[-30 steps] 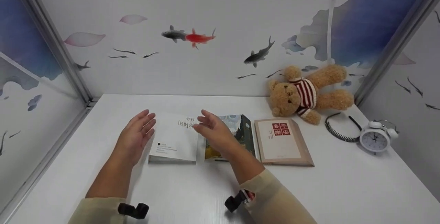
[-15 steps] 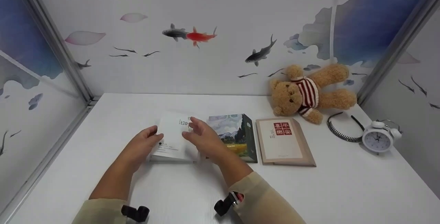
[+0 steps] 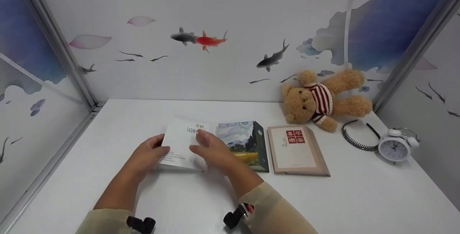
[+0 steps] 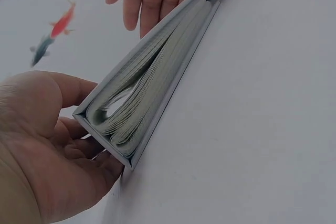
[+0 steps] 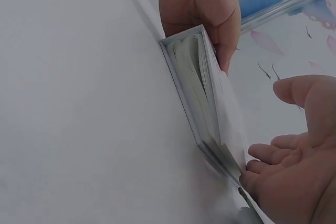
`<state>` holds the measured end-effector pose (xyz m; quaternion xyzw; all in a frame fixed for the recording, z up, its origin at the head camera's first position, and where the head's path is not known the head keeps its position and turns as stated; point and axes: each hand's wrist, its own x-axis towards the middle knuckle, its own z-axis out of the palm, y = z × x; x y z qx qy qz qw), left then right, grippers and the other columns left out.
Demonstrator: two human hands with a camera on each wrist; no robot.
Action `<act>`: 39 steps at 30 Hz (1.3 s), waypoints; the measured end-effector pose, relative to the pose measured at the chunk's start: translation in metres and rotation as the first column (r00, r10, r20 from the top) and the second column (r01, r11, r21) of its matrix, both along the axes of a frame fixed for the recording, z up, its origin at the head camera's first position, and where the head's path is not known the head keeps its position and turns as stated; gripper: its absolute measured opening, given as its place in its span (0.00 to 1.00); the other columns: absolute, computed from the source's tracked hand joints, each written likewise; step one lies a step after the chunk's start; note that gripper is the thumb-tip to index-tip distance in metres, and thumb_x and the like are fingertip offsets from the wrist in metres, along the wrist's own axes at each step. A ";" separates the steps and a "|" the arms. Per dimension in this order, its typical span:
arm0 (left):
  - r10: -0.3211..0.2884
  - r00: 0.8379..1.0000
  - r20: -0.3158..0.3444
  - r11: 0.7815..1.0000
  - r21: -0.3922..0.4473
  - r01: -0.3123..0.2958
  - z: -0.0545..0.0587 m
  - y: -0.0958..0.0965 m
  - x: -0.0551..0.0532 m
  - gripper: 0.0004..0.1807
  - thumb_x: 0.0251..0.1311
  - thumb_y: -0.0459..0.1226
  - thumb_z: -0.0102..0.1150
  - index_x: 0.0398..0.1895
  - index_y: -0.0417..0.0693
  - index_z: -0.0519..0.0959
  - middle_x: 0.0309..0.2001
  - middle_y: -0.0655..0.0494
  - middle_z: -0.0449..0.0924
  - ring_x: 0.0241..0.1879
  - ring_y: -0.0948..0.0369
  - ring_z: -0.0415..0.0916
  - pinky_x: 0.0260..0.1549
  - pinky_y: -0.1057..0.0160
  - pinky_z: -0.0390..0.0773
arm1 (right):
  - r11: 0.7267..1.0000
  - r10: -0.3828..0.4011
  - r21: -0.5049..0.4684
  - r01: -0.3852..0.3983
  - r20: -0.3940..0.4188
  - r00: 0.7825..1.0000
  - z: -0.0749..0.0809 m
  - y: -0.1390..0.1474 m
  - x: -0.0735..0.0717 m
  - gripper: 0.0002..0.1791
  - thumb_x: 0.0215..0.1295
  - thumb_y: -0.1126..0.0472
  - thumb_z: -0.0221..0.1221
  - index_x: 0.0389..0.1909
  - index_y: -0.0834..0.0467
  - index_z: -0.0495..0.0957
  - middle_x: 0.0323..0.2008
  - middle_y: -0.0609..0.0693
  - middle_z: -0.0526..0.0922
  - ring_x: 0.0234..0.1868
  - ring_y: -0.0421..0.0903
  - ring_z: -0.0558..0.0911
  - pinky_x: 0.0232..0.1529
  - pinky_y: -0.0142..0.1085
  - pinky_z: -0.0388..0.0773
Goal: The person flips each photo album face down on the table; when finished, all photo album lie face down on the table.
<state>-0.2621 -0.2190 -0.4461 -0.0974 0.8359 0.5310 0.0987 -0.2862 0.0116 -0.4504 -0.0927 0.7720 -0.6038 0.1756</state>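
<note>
The left edge of the white book was clamped in the grip of the left hand, while the grip of the right hand was spread at the opposite edge, thumb apart from fingers. The white book was seen on the counter, beside the painting-covered book; whether it was lifted could not be told. The step was judged to be securing a two-handed hold; next, the right grip seemed to need closing firmly.

2 forearms converged toward the far edge of the tabletop; the left hand gripped between thumb and fingers, the right hand held its thumb apart.
</note>
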 end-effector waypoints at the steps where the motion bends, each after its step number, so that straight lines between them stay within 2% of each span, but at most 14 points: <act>1: 0.001 1.000 -0.003 1.000 0.001 -0.001 0.001 0.000 0.000 0.39 0.79 0.46 0.54 0.87 0.49 0.54 0.87 0.47 0.54 0.87 0.46 0.50 0.86 0.40 0.51 | 1.000 -0.001 -0.004 0.001 0.000 1.000 0.000 0.000 0.000 0.43 0.72 0.49 0.67 0.84 0.49 0.62 0.81 0.47 0.69 0.85 0.49 0.65 0.85 0.50 0.62; 9: 0.022 0.999 -0.043 0.997 0.068 -0.019 0.011 0.003 0.001 0.38 0.77 0.48 0.54 0.87 0.59 0.56 0.88 0.58 0.50 0.89 0.50 0.40 0.87 0.39 0.44 | 1.000 0.007 -0.028 -0.007 -0.005 1.000 0.001 0.004 0.000 0.43 0.73 0.49 0.67 0.84 0.49 0.61 0.82 0.46 0.68 0.84 0.50 0.65 0.85 0.50 0.62; 13: 0.052 0.998 -0.046 0.988 0.149 -0.045 0.018 0.007 0.004 0.37 0.77 0.48 0.54 0.86 0.62 0.59 0.88 0.59 0.50 0.89 0.50 0.45 0.86 0.39 0.50 | 0.998 0.026 -0.057 -0.027 -0.013 1.000 0.002 0.006 0.002 0.44 0.73 0.48 0.67 0.85 0.51 0.60 0.82 0.48 0.67 0.85 0.51 0.64 0.85 0.50 0.61; 17: 0.054 0.995 -0.085 0.971 0.236 -0.032 0.025 0.011 0.008 0.37 0.79 0.49 0.53 0.86 0.56 0.58 0.89 0.58 0.48 0.88 0.51 0.47 0.85 0.45 0.57 | 0.994 0.056 -0.094 -0.056 -0.003 0.998 0.004 0.006 0.005 0.45 0.73 0.45 0.67 0.85 0.50 0.59 0.84 0.49 0.64 0.86 0.52 0.62 0.85 0.54 0.60; 21: 0.023 0.990 -0.140 0.955 0.295 0.020 0.033 0.017 0.013 0.39 0.80 0.47 0.54 0.87 0.47 0.55 0.88 0.54 0.49 0.88 0.53 0.47 0.85 0.49 0.56 | 0.985 0.070 -0.159 -0.067 0.011 0.997 0.008 0.007 0.008 0.45 0.75 0.44 0.65 0.86 0.50 0.58 0.85 0.50 0.60 0.87 0.53 0.59 0.84 0.56 0.61; 27: -0.001 0.982 -0.189 0.933 0.353 0.069 0.040 0.027 0.018 0.39 0.79 0.41 0.57 0.87 0.47 0.54 0.87 0.54 0.53 0.86 0.54 0.55 0.83 0.49 0.61 | 0.962 0.051 -0.272 -0.033 0.058 0.997 0.015 0.007 0.011 0.47 0.72 0.41 0.67 0.86 0.46 0.57 0.85 0.49 0.61 0.83 0.54 0.67 0.77 0.50 0.74; 31: -0.026 0.979 -0.200 0.930 0.354 0.097 0.042 0.030 0.018 0.37 0.80 0.43 0.54 0.87 0.51 0.55 0.88 0.56 0.52 0.87 0.54 0.54 0.84 0.47 0.60 | 0.950 0.039 -0.310 -0.023 0.045 0.998 0.019 0.005 0.013 0.47 0.71 0.41 0.68 0.85 0.44 0.58 0.85 0.48 0.61 0.82 0.54 0.70 0.72 0.47 0.80; 39: -0.096 0.967 -0.235 0.941 0.295 0.165 0.038 0.032 0.019 0.34 0.81 0.48 0.52 0.87 0.61 0.57 0.87 0.65 0.52 0.88 0.56 0.47 0.84 0.43 0.57 | 0.945 0.036 -0.326 -0.033 0.004 0.999 0.027 0.005 0.015 0.47 0.67 0.45 0.73 0.84 0.41 0.62 0.83 0.47 0.64 0.80 0.53 0.72 0.69 0.44 0.82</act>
